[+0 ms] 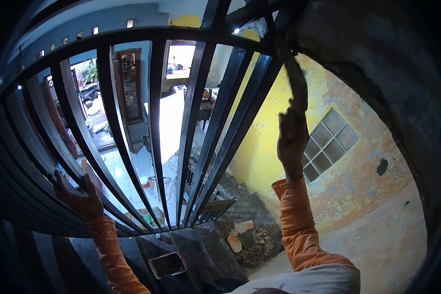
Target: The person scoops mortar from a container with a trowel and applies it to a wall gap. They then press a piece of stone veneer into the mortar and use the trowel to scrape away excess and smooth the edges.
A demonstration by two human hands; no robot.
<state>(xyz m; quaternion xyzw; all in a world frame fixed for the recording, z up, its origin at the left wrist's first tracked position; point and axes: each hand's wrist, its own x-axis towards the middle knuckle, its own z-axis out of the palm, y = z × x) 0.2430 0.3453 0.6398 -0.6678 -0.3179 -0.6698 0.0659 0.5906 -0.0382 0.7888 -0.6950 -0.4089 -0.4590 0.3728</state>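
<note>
At the lower left, my left hand (81, 200) rests against the dark metal bars (113, 110), its fingers spread on either side of a bar. A small light-brown piece (84, 166) shows just above one fingertip; whether the hand touches it is unclear. Raised at the right of the bars, my right hand (292, 142) is closed at the lower end of a dark curved strip (297, 83). What this strip is cannot be made out. Behind that hand is a worn yellow wall (259, 132).
A glass-block window (330, 137) is set in the peeling wall. Below lie a dark tray (167, 265) on dark boards (201, 250) and rubble (252, 245). Through the bars show a tiled floor (117, 166), a bucket (144, 182), a doorway and a bright white panel (171, 125).
</note>
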